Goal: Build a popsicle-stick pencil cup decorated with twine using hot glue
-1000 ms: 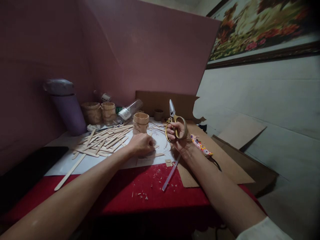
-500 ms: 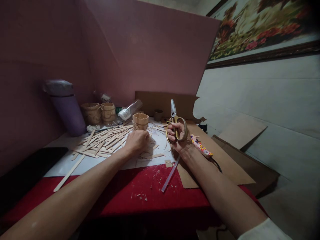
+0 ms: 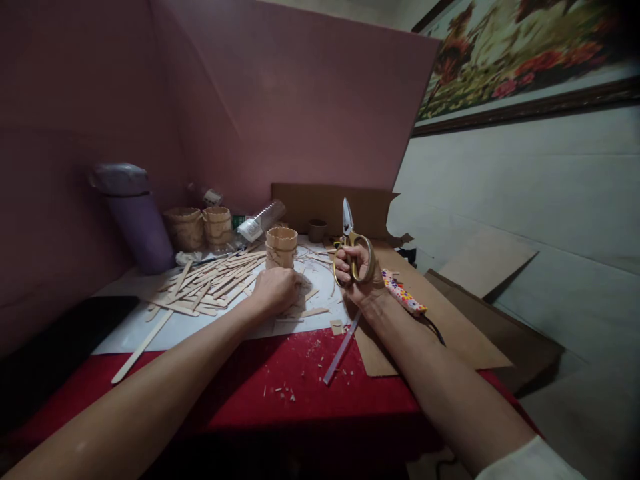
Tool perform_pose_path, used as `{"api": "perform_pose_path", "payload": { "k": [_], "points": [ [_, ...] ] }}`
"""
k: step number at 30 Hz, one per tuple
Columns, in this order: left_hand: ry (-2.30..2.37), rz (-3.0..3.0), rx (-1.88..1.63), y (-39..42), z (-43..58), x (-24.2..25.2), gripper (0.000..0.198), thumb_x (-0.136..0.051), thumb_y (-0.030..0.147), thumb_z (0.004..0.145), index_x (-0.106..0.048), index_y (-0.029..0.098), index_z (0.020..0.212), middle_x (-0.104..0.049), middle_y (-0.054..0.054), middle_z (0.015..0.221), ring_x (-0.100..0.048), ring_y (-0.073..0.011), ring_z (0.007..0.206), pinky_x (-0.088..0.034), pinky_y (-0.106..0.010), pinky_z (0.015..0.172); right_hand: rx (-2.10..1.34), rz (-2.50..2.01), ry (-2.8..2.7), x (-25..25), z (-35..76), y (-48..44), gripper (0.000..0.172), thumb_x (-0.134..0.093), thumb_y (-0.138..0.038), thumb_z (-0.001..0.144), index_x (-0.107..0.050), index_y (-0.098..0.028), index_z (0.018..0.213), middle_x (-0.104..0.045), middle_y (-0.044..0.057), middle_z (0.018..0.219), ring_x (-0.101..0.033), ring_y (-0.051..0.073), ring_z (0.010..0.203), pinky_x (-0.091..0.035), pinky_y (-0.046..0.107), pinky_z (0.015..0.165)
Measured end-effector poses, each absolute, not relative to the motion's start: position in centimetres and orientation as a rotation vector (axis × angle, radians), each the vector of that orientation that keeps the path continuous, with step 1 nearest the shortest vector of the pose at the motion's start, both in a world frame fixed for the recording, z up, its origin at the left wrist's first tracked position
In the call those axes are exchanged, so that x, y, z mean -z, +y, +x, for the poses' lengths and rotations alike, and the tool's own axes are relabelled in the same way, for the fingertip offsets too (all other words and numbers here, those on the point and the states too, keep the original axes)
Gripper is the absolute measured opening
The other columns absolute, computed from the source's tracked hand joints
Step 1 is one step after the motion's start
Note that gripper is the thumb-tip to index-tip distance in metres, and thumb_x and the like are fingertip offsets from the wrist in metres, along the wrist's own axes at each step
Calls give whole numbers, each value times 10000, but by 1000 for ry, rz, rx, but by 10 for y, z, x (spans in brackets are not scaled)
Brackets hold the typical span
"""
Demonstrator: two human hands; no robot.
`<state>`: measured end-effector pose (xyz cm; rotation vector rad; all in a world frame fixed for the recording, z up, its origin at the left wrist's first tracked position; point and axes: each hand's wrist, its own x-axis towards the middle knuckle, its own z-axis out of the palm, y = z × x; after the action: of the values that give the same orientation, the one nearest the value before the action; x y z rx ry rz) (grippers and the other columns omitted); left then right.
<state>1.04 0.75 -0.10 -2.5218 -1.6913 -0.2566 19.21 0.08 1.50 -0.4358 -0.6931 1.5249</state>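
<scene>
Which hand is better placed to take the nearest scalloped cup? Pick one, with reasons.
Left, probably: the left hand is close in front of the cup, while the right hand holds scissors.

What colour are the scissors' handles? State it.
The scissors' handles are gold-coloured, seen best in the head view.

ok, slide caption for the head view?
Right hand holds gold-handled scissors, blades up; left hand near a scalloped wooden cup, beside loose wooden sticks.
</scene>
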Motion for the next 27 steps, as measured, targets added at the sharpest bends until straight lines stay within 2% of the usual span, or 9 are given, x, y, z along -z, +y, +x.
{"api": "perform_pose_path", "payload": {
  "k": [6, 12, 22, 27],
  "points": [
    [-1754, -2513, 269, 5, 11, -5, 399, -454, 252, 850, -813, 263, 1023, -778, -140, 986, -705, -327, 934, -475, -383, 728, -1539, -445, -670, -15, 192, 1, 195, -629, -133, 651, -461, -200, 722, -530, -72, 552, -400, 43, 379, -319, 126, 267],
    [-1793, -2501, 253, 3, 11, -10, 361, -461, 254, 848, -813, 240, 927, -778, -115, 992, -701, -293, 934, -470, -345, 730, -1535, -441, -670, -15, 193, 1, 212, -650, -133, 634, -472, -199, 727, -517, -82, 547, -393, 41, 386, -322, 126, 269],
    [-1782, -2510, 405, 4, 9, -16, 285, -535, 255, 852, -794, 227, 967, -778, -113, 1022, -698, -266, 939, -450, -317, 743, -1541, -420, -695, -13, 194, 1, 261, -670, -133, 674, -428, -215, 725, -520, -82, 565, -411, 47, 398, -320, 128, 276],
    [-1666, -2640, 452, 2, 10, -18, 278, -554, 216, 831, -795, 220, 970, -779, -103, 934, -691, -245, 864, -432, -313, 725, -1534, -430, -682, -14, 193, 1, 244, -669, -139, 662, -442, -209, 719, -507, -84, 552, -401, 43, 394, -314, 124, 274]
  ]
}}
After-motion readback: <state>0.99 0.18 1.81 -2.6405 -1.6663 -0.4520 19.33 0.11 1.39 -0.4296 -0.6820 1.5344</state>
